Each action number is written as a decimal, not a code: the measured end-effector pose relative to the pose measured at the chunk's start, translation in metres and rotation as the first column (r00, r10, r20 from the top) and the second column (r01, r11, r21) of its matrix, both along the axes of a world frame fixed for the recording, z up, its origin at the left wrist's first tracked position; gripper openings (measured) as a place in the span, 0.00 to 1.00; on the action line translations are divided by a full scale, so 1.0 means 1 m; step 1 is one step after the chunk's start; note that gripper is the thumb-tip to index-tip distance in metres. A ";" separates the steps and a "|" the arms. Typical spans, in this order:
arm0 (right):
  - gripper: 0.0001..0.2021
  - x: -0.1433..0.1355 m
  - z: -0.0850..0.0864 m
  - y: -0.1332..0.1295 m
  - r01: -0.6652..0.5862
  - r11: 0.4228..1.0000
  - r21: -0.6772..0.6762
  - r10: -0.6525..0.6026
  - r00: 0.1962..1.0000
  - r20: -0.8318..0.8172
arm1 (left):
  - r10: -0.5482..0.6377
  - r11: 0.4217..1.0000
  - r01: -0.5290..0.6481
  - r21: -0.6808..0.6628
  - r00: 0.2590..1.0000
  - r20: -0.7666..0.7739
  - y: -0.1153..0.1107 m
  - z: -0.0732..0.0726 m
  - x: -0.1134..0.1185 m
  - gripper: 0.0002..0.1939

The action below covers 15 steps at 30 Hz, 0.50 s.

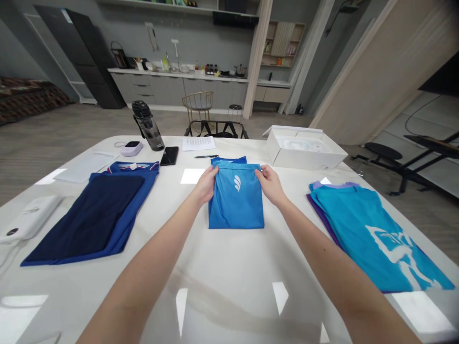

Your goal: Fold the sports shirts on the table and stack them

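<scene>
Two nearly closed hands (pixel 207 186) (pixel 270 184), blue garment (pixel 237 205) pinched near far corners, white tabletop (pixel 234 267) around its edges

Place: home, from where I stand; open-plan kitchen plus dining area.
Back wall: run of grey cabinets (pixel 143 90) under a pale countertop (pixel 168 73), tall dark fridge (pixel 81 57) at the left end.
Cooking end: black range hood (pixel 234 19) above, dark pan (pixel 225 73) and a row of small bottles (pixel 211 69) below.
Wall hooks: long-handled utensils (pixel 149 39).
Wash nook: black tap (pixel 270 76), lit shelves (pixel 292 50) with small items, right of the kitchen run.
Seating: gold wire-back chair (pixel 198 101), small round stool (pixel 235 107).
Near me: big glossy white table (pixel 233 286).
Far left: low piece under patterned fabric (pixel 30 99), sofa or bed, can't tell.
Floor: wood-look planks (pixel 158 117).
</scene>
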State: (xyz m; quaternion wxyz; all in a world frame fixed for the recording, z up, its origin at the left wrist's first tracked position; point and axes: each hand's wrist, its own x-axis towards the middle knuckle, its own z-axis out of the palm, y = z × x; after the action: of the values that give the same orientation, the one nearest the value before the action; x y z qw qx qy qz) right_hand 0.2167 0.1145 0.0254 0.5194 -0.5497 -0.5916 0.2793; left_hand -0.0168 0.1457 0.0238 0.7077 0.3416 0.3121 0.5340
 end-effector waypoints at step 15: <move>0.12 0.006 -0.077 0.191 0.276 0.939 -0.203 -0.153 0.867 0.474 | 0.212 0.973 -0.228 0.042 0.801 -0.559 0.178 -0.074 0.008 0.18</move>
State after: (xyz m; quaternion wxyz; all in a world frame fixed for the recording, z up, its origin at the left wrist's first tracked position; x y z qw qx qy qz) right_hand 0.2228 0.3056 -0.0512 0.3180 -0.7263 -0.5880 0.1605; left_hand -0.0092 0.3237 -0.0502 0.5228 0.4349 0.5504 0.4844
